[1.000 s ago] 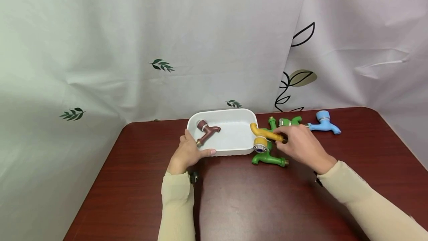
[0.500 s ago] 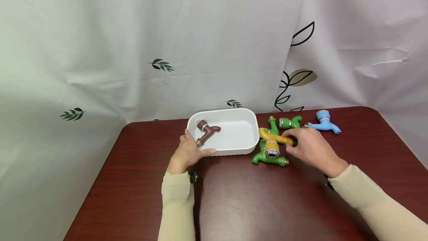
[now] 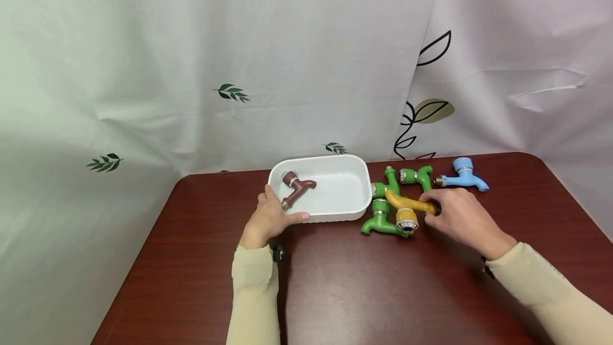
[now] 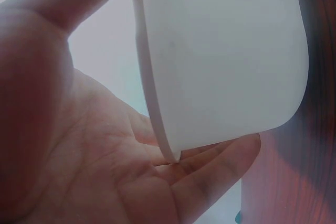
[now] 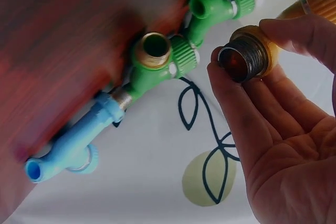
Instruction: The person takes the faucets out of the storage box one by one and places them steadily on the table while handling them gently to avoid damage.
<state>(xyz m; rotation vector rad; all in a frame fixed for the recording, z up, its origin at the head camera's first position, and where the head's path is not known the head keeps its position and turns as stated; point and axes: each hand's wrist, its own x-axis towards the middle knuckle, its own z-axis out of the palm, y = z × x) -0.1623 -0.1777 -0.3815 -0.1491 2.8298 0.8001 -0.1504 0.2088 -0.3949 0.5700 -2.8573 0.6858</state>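
Observation:
My left hand [image 3: 267,218] holds the near left corner of a white plastic tray [image 3: 359,215], thumb along the front and fingers at the left side. In the left wrist view, fingertips touch the tray wall [image 4: 231,66]. A brown tap [image 3: 298,190] lies in the tray's left half. To the right, my right hand [image 3: 462,218] pinches a yellow tap [image 3: 407,205] by its threaded inlet end, the knob pointing toward me. The right wrist view shows that threaded end [image 5: 244,59] between thumb and fingers. The yellow tap overlaps the green taps in the head view; whether it touches them I cannot tell.
Several green taps lie right of the tray, including one in front [image 3: 380,221] and one at the back [image 3: 417,175]. A light blue tap [image 3: 463,175] lies farther right. The dark red wooden table [image 3: 364,292] ends at a pale leaf-printed curtain [image 3: 297,68].
My right hand has moved right and slightly toward me with the yellow tap, from the tray's right rim to over the green taps. The left hand and tray have stayed put.

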